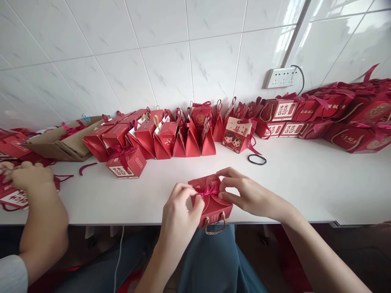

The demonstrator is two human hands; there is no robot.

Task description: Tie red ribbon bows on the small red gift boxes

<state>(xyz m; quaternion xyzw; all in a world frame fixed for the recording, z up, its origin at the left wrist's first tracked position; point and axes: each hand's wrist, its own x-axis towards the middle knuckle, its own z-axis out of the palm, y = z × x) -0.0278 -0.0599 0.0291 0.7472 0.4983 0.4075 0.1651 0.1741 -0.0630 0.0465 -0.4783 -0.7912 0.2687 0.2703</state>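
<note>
A red gift box with a gold rope handle stands at the table's front edge, right before me. Across its top runs a dark pink ribbon, knotted or crossed in the middle. My left hand pinches the ribbon's left part between thumb and forefinger. On the other side, my right hand has its thumb and fingers closed on the ribbon's right part, with the forefinger reaching over the box's back corner. The fingertips partly hide the ribbon ends.
Rows of red gift boxes line the wall, with a stack at right. A single ribboned box stands forward at left. A black elastic loop lies behind my right hand. A co-worker's arm works at far left.
</note>
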